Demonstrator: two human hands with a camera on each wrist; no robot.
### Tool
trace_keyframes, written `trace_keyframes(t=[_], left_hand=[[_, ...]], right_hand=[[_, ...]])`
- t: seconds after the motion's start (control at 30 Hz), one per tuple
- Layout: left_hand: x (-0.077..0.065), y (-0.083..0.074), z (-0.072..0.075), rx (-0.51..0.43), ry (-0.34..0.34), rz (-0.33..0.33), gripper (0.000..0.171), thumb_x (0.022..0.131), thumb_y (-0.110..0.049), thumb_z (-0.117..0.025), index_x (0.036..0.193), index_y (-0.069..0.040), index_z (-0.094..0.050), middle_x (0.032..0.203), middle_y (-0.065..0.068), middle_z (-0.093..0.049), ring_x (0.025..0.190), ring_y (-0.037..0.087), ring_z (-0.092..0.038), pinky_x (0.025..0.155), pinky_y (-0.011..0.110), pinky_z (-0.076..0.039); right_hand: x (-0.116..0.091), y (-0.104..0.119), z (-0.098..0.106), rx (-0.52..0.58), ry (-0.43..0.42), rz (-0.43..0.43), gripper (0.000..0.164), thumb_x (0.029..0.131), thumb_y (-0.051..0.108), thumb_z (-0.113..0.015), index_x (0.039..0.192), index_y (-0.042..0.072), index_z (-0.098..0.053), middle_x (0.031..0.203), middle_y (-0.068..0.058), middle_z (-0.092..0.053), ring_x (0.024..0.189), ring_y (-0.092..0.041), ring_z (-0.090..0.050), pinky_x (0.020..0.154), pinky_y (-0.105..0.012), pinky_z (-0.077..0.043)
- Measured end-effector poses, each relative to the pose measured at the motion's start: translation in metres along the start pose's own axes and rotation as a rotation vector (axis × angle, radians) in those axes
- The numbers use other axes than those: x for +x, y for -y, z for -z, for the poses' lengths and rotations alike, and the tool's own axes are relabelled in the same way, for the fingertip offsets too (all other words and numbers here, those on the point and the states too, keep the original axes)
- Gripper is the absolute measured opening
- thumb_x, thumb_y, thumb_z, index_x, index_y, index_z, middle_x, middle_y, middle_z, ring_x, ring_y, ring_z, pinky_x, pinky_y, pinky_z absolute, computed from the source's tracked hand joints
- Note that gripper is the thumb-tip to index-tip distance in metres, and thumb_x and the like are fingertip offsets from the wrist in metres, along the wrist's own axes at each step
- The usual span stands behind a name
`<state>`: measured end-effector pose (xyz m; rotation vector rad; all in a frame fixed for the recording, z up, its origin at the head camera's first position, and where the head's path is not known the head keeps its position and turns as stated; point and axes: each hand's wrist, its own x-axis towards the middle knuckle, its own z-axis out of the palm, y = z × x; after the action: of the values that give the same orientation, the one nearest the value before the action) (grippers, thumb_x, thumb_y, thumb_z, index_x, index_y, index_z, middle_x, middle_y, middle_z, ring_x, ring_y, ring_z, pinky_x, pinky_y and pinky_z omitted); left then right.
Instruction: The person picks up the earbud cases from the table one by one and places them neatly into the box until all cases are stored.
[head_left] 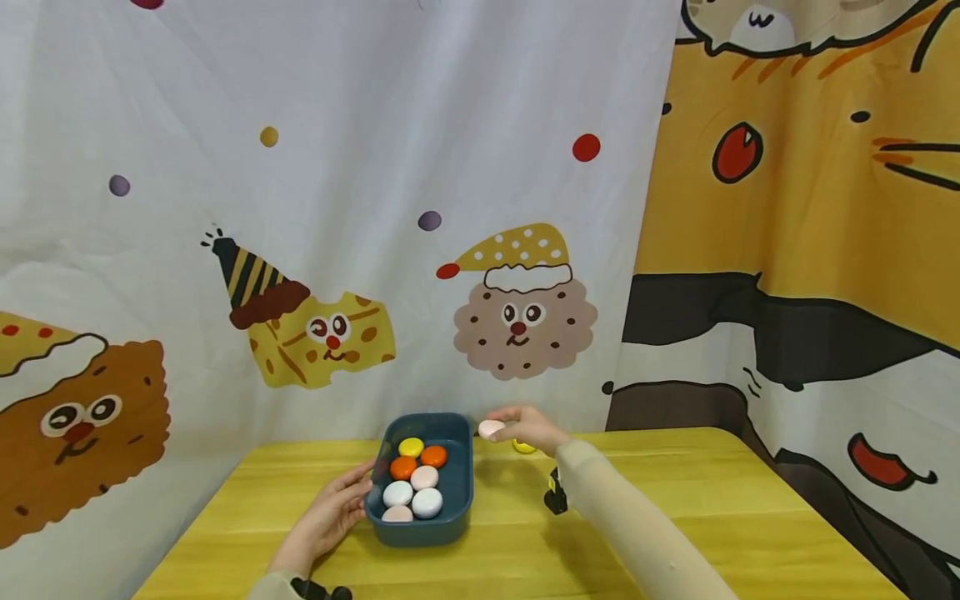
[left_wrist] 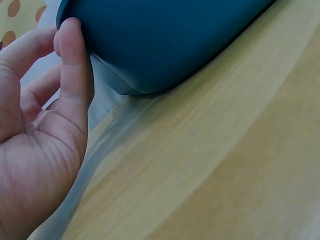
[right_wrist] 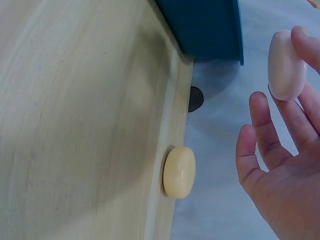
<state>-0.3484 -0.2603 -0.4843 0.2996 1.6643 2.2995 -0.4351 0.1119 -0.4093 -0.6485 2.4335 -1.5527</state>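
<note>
A dark blue rectangular bin (head_left: 463, 525) stands on the table with several smooth, rounded discs in it: a yellow disc (head_left: 411, 447), orange discs (head_left: 433, 456), and white and pale pink discs (head_left: 427, 502). My left hand (head_left: 327, 515) rests its fingertips against the bin's left side; the left wrist view has the thumb at the bin's corner. Just right of the bin's far end, my right hand (head_left: 531, 427) pinches a pale pink disc (right_wrist: 286, 66) between thumb and fingers, above the table. Another yellow disc (right_wrist: 179, 172) lies near the table's far edge, partly hidden under that hand in the head view.
The wood-grain table (head_left: 675, 492) ends against a white cartoon-printed curtain (head_left: 337, 167). An orange cartoon cloth (head_left: 810, 217) hangs at the right. A black strap device (head_left: 555, 493) sits at the right wrist.
</note>
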Motion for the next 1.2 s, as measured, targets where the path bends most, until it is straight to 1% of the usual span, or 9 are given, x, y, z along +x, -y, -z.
trace_keyframes(t=[0.1, 0.17, 0.33, 0.5, 0.63, 0.83, 0.93, 1.07, 1.2], left_hand=[[0.0, 0.002, 0.0, -0.018, -0.016, -0.009, 0.056, 0.102, -0.008, -0.048, 0.153, -0.001, -0.025, 0.096, 0.0, -0.06, 0.072, 0.006, -0.06, 0.065, 0.018, -0.052], [0.0, 0.003, -0.002, -0.02, -0.021, -0.012, 0.056, 0.102, -0.008, -0.048, 0.152, -0.001, -0.027, 0.098, 0.0, -0.059, 0.072, 0.006, -0.06, 0.065, 0.019, -0.052], [-0.001, 0.003, -0.004, -0.009, -0.015, 0.012, 0.059, 0.102, -0.009, -0.048, 0.153, 0.0, -0.02, 0.095, -0.001, -0.06, 0.074, 0.006, -0.06, 0.066, 0.019, -0.052], [-0.001, 0.001, -0.004, -0.004, -0.029, -0.002, 0.056, 0.102, -0.008, -0.047, 0.153, -0.001, -0.025, 0.102, 0.0, -0.06, 0.073, 0.005, -0.059, 0.065, 0.019, -0.051], [-0.001, -0.001, -0.004, -0.013, -0.029, 0.004, 0.056, 0.102, -0.008, -0.046, 0.153, -0.002, -0.024, 0.106, 0.002, -0.059, 0.073, 0.005, -0.059, 0.066, 0.018, -0.052], [-0.001, 0.003, -0.003, -0.013, -0.046, 0.03, 0.061, 0.101, -0.01, -0.05, 0.154, -0.002, -0.02, 0.108, 0.004, -0.056, 0.073, 0.006, -0.058, 0.066, 0.019, -0.051], [-0.001, 0.004, -0.003, -0.001, -0.04, 0.025, 0.061, 0.101, -0.011, -0.051, 0.154, -0.003, -0.022, 0.11, 0.004, -0.057, 0.076, 0.007, -0.059, 0.068, 0.02, -0.051], [-0.003, 0.004, -0.001, -0.001, -0.029, 0.011, 0.055, 0.101, -0.011, -0.05, 0.153, -0.007, -0.03, 0.107, 0.002, -0.06, 0.077, 0.007, -0.059, 0.068, 0.019, -0.051], [-0.003, 0.003, -0.002, -0.033, -0.01, 0.012, 0.047, 0.101, -0.011, -0.05, 0.148, -0.013, -0.042, 0.102, 0.001, -0.063, 0.076, 0.007, -0.06, 0.067, 0.019, -0.052]], right_hand=[[0.0, -0.001, -0.001, 0.014, 0.007, -0.002, 0.047, 0.084, 0.023, -0.076, 0.127, 0.008, -0.064, 0.128, -0.008, -0.059, 0.116, -0.026, -0.052, 0.1, -0.057, -0.038], [-0.001, -0.001, -0.002, 0.023, 0.006, -0.015, 0.048, 0.084, 0.023, -0.077, 0.127, 0.008, -0.064, 0.128, -0.008, -0.059, 0.116, -0.026, -0.052, 0.1, -0.058, -0.037], [-0.001, -0.001, -0.004, -0.006, 0.001, -0.019, 0.049, 0.084, 0.021, -0.076, 0.128, 0.006, -0.063, 0.128, -0.008, -0.059, 0.115, -0.026, -0.052, 0.097, -0.056, -0.04], [0.001, 0.004, -0.006, -0.012, 0.013, 0.007, 0.049, 0.084, 0.023, -0.076, 0.128, 0.006, -0.063, 0.128, -0.008, -0.06, 0.112, -0.025, -0.055, 0.095, -0.057, -0.042], [0.005, 0.004, -0.009, 0.005, 0.007, 0.027, 0.049, 0.084, 0.02, -0.076, 0.128, 0.003, -0.063, 0.127, -0.009, -0.06, 0.112, -0.025, -0.055, 0.096, -0.054, -0.042], [0.004, 0.001, -0.011, 0.013, -0.001, 0.052, 0.051, 0.085, 0.015, -0.075, 0.13, -0.004, -0.059, 0.123, -0.012, -0.062, 0.109, -0.024, -0.057, 0.092, -0.041, -0.047], [0.003, 0.002, -0.011, 0.011, -0.01, 0.048, 0.05, 0.085, 0.016, -0.075, 0.129, -0.002, -0.06, 0.122, -0.011, -0.063, 0.106, -0.022, -0.059, 0.092, -0.04, -0.048], [0.003, 0.004, -0.012, -0.007, -0.007, 0.053, 0.051, 0.084, 0.018, -0.075, 0.129, -0.001, -0.06, 0.122, -0.011, -0.064, 0.104, -0.021, -0.06, 0.092, -0.043, -0.048], [0.0, 0.005, -0.012, -0.008, -0.012, 0.061, 0.049, 0.085, 0.016, -0.075, 0.127, -0.003, -0.061, 0.12, -0.012, -0.064, 0.102, -0.021, -0.06, 0.092, -0.044, -0.048]])
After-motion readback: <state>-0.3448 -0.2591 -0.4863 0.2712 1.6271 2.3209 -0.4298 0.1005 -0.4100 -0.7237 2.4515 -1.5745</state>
